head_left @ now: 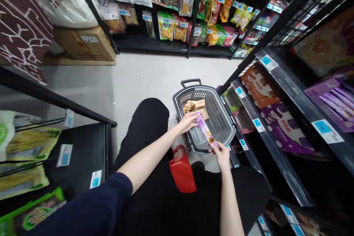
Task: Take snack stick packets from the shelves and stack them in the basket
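Observation:
A long purple snack box [205, 129] is held at both ends over a grey shopping basket [221, 120] on the floor. My left hand [188, 121] grips the box's upper end and my right hand [220, 152] grips its lower end. Brown snack packets [195, 106] lie inside the basket, just behind my left hand. The basket's black handle [190, 81] is folded toward the far side.
A red stool [181, 169] sits under my legs. Shelves at right hold orange and purple boxes [279, 121] with blue price tags. A back rack hangs snack bags [177, 25]. A cardboard carton [85, 42] stands far left; green packets [27, 143] fill the left shelf.

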Demonstrator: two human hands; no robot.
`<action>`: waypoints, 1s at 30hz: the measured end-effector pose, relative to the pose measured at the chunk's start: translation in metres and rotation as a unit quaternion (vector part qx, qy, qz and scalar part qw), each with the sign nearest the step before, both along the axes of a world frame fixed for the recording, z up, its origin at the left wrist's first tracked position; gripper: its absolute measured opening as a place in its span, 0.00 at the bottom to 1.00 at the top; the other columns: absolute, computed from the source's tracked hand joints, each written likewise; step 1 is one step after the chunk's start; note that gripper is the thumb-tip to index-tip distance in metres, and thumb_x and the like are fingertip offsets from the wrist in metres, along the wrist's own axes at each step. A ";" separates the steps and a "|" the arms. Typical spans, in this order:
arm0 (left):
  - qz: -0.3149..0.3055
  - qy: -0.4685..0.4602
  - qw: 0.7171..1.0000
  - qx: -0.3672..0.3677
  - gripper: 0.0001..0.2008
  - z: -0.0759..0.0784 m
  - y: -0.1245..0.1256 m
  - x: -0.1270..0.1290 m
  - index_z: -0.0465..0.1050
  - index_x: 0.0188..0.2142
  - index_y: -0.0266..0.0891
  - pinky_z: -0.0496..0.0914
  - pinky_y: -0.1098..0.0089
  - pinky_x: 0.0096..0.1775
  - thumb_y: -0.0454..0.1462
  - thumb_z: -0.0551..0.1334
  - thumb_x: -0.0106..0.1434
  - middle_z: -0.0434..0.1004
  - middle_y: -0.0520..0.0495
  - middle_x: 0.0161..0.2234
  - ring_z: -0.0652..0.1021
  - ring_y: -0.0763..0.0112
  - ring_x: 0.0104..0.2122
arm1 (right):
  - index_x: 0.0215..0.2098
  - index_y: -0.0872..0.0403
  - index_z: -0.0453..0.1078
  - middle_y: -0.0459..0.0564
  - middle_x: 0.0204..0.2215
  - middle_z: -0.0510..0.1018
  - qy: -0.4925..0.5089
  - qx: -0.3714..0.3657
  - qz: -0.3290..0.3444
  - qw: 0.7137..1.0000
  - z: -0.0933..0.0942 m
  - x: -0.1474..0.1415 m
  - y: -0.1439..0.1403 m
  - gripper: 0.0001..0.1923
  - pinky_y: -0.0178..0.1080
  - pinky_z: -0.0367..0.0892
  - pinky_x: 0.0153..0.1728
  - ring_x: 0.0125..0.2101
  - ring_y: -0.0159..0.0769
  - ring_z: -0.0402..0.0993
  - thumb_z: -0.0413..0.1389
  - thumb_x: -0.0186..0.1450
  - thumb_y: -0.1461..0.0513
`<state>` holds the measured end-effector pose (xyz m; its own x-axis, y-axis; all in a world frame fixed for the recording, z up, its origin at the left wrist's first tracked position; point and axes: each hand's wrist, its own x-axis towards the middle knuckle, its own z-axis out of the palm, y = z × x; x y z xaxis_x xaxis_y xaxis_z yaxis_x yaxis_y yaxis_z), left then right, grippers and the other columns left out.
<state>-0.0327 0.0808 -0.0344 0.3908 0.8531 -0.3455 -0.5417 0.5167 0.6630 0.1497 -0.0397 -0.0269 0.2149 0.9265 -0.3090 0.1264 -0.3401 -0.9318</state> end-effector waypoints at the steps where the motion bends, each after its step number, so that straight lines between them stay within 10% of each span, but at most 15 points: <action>1: -0.023 0.024 0.999 -0.007 0.15 0.000 0.000 -0.002 0.72 0.39 0.33 0.75 0.65 0.34 0.40 0.63 0.54 0.77 0.37 0.37 0.79 0.64 0.31 | 0.36 0.59 0.74 0.51 0.24 0.77 -0.029 0.023 -0.015 0.999 -0.001 0.002 0.001 0.22 0.40 0.69 0.23 0.22 0.38 0.72 0.60 0.49 0.52; 8: -0.074 0.078 0.993 -0.049 0.11 -0.004 0.000 -0.003 0.70 0.36 0.31 0.74 0.68 0.30 0.32 0.65 0.51 0.78 0.38 0.33 0.79 0.65 0.29 | 0.36 0.56 0.75 0.55 0.39 0.76 -0.069 0.133 0.015 0.989 0.001 0.022 0.000 0.18 0.43 0.66 0.44 0.42 0.42 0.71 0.62 0.48 0.57; 16: -0.158 0.087 0.980 0.077 0.16 -0.005 -0.018 0.017 0.73 0.37 0.31 0.72 0.70 0.33 0.37 0.67 0.48 0.79 0.39 0.34 0.78 0.67 0.31 | 0.32 0.59 0.73 0.51 0.23 0.78 0.057 -0.034 0.108 0.992 0.002 0.001 -0.002 0.18 0.38 0.70 0.28 0.25 0.39 0.74 0.62 0.48 0.54; 30: -0.122 0.141 0.971 0.152 0.18 -0.005 -0.028 0.030 0.78 0.32 0.31 0.70 0.70 0.34 0.42 0.69 0.44 0.80 0.42 0.29 0.78 0.66 0.30 | 0.28 0.60 0.73 0.50 0.21 0.78 0.077 -0.026 0.045 0.996 -0.020 -0.021 0.013 0.19 0.39 0.70 0.26 0.22 0.39 0.74 0.61 0.49 0.51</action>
